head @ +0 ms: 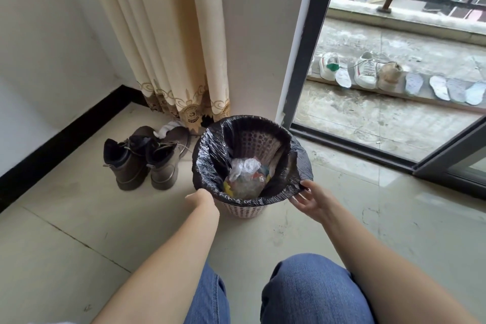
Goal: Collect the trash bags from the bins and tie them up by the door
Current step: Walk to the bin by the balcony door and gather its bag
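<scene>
A small pink perforated bin (243,210) stands on the tiled floor beside the balcony door. A black trash bag (210,155) lines it, its edge folded over the rim. Crumpled clear plastic and colourful wrappers (246,177) lie at the bottom. My right hand (309,198) pinches the bag's folded edge at the near right of the rim, thumb on top. My left hand (202,198) reaches under the bag's edge at the near left; its fingers are hidden behind the black plastic.
A pair of brown boots (146,159) stands left of the bin, with a cream curtain (171,47) hanging behind. The sliding balcony door frame (302,60) is at the right; white sneakers (365,71) and insoles lie outside. My jeans-clad knees (310,292) are below.
</scene>
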Action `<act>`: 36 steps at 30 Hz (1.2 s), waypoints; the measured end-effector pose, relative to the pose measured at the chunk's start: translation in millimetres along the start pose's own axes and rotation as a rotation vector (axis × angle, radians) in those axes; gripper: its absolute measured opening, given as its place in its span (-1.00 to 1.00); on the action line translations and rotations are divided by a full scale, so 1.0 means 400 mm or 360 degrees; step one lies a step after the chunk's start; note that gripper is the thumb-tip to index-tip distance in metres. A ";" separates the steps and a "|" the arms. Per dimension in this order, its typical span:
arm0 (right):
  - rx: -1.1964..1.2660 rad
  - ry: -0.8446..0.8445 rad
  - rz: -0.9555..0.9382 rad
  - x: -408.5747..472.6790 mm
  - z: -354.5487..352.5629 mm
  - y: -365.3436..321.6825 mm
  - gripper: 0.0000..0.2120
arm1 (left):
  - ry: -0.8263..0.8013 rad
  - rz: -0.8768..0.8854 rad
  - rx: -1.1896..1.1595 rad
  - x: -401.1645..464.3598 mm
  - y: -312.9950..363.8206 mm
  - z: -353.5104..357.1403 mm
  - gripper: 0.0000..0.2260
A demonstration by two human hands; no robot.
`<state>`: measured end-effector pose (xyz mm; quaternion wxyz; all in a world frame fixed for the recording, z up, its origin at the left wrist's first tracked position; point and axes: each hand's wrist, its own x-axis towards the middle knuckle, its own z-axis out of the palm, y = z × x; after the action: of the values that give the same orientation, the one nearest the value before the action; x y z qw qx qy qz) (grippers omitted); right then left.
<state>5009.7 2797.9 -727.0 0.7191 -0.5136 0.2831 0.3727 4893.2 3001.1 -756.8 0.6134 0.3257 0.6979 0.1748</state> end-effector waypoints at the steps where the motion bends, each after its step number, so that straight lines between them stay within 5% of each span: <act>1: -0.0024 -0.0011 0.0007 -0.003 0.000 -0.002 -0.88 | 0.0078 0.0049 0.0116 0.003 -0.002 -0.005 -0.65; 7: -0.0109 0.0067 0.0105 0.003 0.014 -0.001 -0.94 | 0.0059 0.0256 0.0089 -0.023 0.012 -0.008 -0.68; 15: -0.0229 -0.0057 0.0230 -0.004 0.047 0.017 -0.83 | -0.0429 -0.0049 -0.0102 -0.053 -0.022 -0.015 -0.71; 20: 0.0040 0.0076 -0.0273 0.001 0.041 -0.019 -0.93 | -0.0559 0.0076 -0.0298 -0.047 0.013 -0.025 -0.94; 22: 0.0129 0.0057 -0.0512 -0.002 0.039 -0.031 -0.83 | -0.0662 0.0087 -0.0400 -0.039 0.034 -0.035 -0.86; 29: -0.0719 0.0193 -0.0855 0.010 0.050 -0.064 -0.74 | -0.0875 -0.0003 -0.0721 0.011 0.091 -0.045 -0.93; 33: -0.0270 0.0045 -0.0580 0.044 0.074 -0.116 -0.76 | -0.0867 -0.0102 -0.0854 0.036 0.153 -0.039 -0.59; 36: 0.0195 -0.0040 -0.0359 0.073 0.092 -0.158 -0.91 | -0.0662 -0.0117 -0.0857 0.059 0.183 -0.017 -0.69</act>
<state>5079.1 2827.7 -705.2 0.7899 -0.4926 0.2369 0.2780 4903.3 3071.1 -726.0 0.8125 0.1554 0.4980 0.2602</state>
